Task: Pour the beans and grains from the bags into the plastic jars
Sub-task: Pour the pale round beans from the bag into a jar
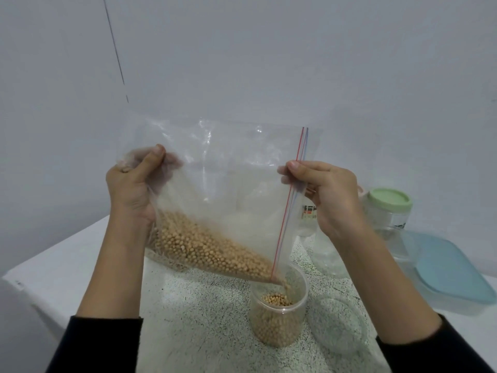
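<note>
A clear zip bag with a red and blue seal strip hangs tilted over the table, its lower corner full of tan beans. My left hand grips the bag's closed bottom edge at the left. My right hand pinches the seal edge at the right. Beans stream from the bag's low corner into an open clear plastic jar, which is more than half full. A clear lid lies flat just right of the jar.
The speckled table top stands against a pale wall. At the right are a clear jar with a green lid, another clear jar behind my right forearm, and a box with a blue lid.
</note>
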Action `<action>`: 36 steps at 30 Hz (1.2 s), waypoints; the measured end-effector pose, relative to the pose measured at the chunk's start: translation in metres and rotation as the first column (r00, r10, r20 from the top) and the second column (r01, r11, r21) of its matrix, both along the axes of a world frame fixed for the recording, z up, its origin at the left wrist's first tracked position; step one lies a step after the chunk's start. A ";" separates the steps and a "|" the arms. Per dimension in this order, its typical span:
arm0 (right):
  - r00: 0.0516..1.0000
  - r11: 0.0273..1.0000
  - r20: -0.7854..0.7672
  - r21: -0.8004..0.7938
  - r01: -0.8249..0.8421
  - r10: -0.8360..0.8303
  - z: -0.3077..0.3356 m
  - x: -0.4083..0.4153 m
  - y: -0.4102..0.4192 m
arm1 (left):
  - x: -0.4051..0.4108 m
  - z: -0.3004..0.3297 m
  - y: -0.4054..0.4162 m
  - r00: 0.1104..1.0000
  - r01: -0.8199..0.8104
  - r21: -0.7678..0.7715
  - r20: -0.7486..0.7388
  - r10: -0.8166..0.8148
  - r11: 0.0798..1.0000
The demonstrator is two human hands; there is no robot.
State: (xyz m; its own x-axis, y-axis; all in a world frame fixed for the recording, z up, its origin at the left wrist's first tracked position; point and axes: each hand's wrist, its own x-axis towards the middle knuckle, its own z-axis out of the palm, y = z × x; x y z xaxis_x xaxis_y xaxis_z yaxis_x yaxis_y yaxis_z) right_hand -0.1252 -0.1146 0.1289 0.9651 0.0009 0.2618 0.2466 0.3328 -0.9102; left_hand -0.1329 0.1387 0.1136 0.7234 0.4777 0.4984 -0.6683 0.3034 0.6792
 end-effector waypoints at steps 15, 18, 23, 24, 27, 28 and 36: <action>1.000 0.998 -0.019 0.054 0.017 -0.016 -0.001 0.001 -0.001 | -0.002 0.005 0.001 1.000 0.002 0.033 0.002 -0.002 0.999; 1.000 0.998 -0.019 0.058 0.007 -0.006 0.000 0.002 0.000 | -0.002 0.005 0.003 1.000 -0.003 0.028 -0.003 0.004 1.000; 1.000 0.998 -0.031 0.057 -0.001 0.003 0.001 0.007 0.003 | 0.000 0.007 0.004 1.000 -0.004 0.022 0.001 0.004 1.000; 1.000 0.998 -0.031 0.055 -0.005 0.007 0.001 0.008 0.003 | 0.000 0.008 0.004 1.000 -0.005 0.023 0.001 0.005 1.000; 1.000 0.998 -0.022 0.055 -0.009 0.010 0.002 0.012 0.004 | 0.002 0.009 0.005 1.000 -0.009 0.024 0.005 0.009 1.000; 1.000 0.998 -0.018 0.054 -0.009 0.010 0.002 0.014 0.004 | 0.002 0.009 0.006 1.000 -0.010 0.026 0.005 0.009 1.000; 0.999 0.997 -0.025 0.070 -0.021 0.022 0.003 0.024 0.007 | 0.006 0.009 0.009 1.000 -0.020 0.058 -0.008 0.021 0.998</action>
State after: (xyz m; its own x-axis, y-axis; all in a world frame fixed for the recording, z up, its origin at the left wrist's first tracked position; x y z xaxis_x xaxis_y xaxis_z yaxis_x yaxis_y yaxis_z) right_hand -0.1016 -0.1078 0.1320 0.9716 0.0044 0.2366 0.2151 0.4003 -0.8908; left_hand -0.1270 0.1473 0.1226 0.7181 0.4626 0.5200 -0.6683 0.2495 0.7009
